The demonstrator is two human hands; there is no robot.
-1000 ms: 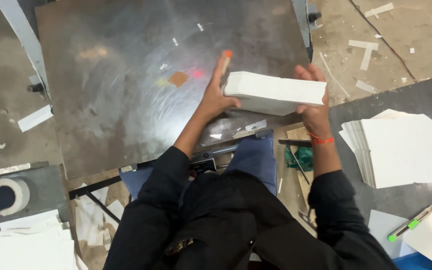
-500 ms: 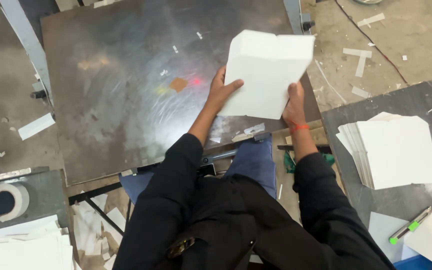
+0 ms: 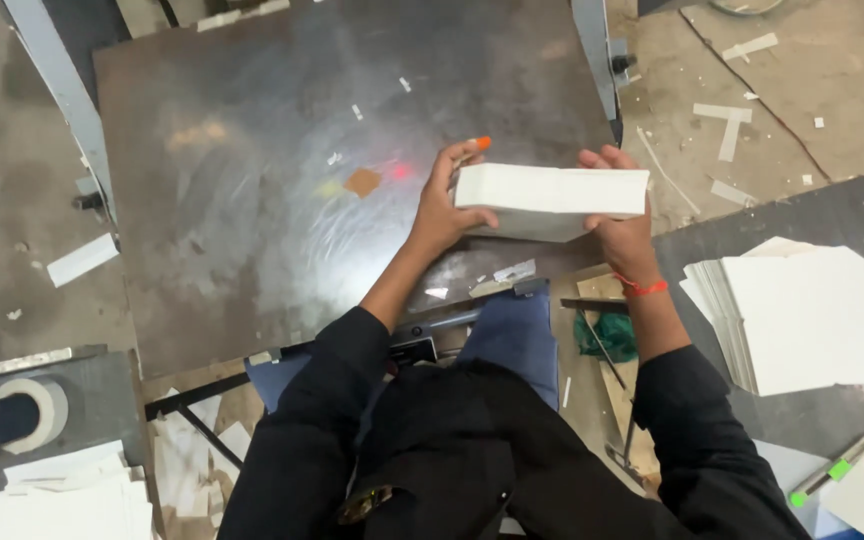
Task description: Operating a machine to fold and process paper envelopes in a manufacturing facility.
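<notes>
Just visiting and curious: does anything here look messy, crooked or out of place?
Yes. White paper scraps litter the floor, and small bits dot the metal table. The white sheet stack at right is fanned askew.

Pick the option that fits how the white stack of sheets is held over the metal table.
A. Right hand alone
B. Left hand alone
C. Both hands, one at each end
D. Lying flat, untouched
C: the left hand clasps one end of the white stack of sheets and the right hand clasps the other end, holding it above the metal table.
</notes>
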